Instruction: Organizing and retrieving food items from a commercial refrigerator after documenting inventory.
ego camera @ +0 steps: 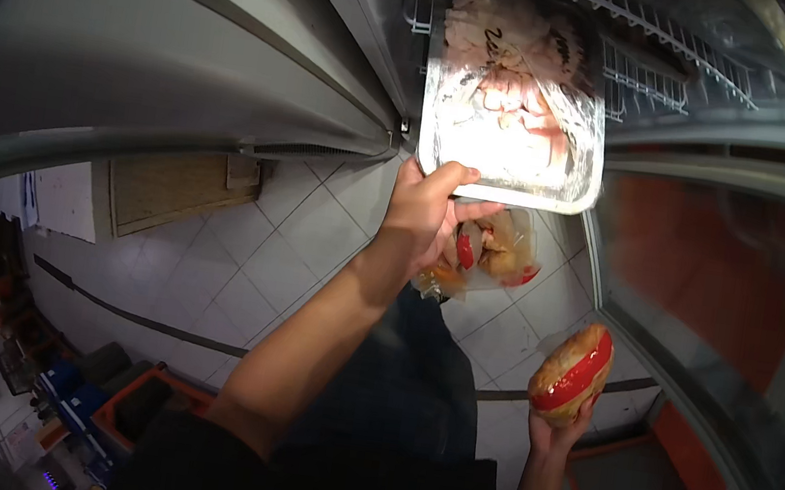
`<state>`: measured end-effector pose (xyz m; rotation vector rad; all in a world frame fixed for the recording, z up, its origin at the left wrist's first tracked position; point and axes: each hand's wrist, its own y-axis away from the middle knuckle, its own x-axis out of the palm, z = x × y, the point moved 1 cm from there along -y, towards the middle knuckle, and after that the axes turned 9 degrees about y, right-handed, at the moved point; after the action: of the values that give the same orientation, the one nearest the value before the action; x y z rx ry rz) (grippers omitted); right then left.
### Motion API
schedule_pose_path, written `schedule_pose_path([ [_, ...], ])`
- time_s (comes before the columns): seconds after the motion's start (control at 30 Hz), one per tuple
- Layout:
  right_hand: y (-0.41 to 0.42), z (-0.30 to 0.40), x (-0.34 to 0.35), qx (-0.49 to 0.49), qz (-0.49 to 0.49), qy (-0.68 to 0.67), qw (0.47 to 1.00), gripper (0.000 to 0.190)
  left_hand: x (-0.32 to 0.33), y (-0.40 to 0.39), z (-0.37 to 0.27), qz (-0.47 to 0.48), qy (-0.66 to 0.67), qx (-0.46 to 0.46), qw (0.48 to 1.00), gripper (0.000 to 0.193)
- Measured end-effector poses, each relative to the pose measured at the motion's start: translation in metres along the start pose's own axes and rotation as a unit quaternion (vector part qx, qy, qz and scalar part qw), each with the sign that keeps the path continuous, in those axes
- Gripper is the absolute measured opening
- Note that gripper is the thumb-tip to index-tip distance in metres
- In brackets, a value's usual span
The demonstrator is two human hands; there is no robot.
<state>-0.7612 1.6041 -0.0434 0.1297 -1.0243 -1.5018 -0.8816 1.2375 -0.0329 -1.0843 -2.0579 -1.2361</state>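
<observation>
My left hand (435,202) grips the near left corner of a shallow, pale-rimmed tray (521,199), thumb on top and fingers beneath. Inside it lie pale pieces of raw meat, apparently poultry (515,105), under clear plastic bearing dark handwriting. The tray's far end reaches in among the wire racks of an upright refrigerator; whether a rack supports it I cannot tell. Lower down at the right, my right hand (559,429) holds a wrapped yellowish-brown food pack (572,376), probably poultry, with a red band across it. A clear plastic bag (500,248) of similar red-marked packs shows below the tray.
White wire shelves (651,86) surround the tray's far end. An open glass door (699,285) stands at the right, and a grey appliance panel (163,66) at the left. Tiled floor (272,251) lies below. Orange-edged furniture (687,462) is at the lower right.
</observation>
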Motion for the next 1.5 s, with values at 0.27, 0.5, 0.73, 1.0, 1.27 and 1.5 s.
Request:
schedule_pose_path([
  [0.27, -0.022, -0.03, -0.026, 0.042, 0.012, -0.024, 0.999, 0.081, -0.025, 0.0, -0.003, 0.023, -0.066, 0.005, 0.998, 0.048],
  [0.5, -0.029, -0.039, -0.032, 0.047, 0.003, -0.007, 0.999, 0.078, 0.001, -0.026, 0.0, 0.103, -0.077, 0.02, 0.992, 0.046],
  [0.73, -0.03, -0.034, -0.042, 0.031, 0.032, -0.04, 0.998, 0.079, 0.05, -0.068, 0.045, 0.152, -0.059, 0.022, 0.986, 0.034],
  [1.0, -0.027, -0.03, -0.04, 0.05, 0.024, -0.047, 0.997, 0.083, 0.153, -0.158, 0.085, 0.207, 0.049, 0.136, 0.968, 0.023],
  [1.27, -0.022, -0.033, -0.056, 0.02, 0.002, -0.06, 0.998, 0.083, 0.123, -0.167, 0.048, -0.114, -0.135, 0.255, 0.951, 0.026],
  [1.5, -0.028, -0.034, -0.047, 0.02, 0.019, -0.062, 0.998, 0.082, 0.096, -0.205, -0.077, -0.132, -0.205, 0.175, 0.954, 0.018],
])
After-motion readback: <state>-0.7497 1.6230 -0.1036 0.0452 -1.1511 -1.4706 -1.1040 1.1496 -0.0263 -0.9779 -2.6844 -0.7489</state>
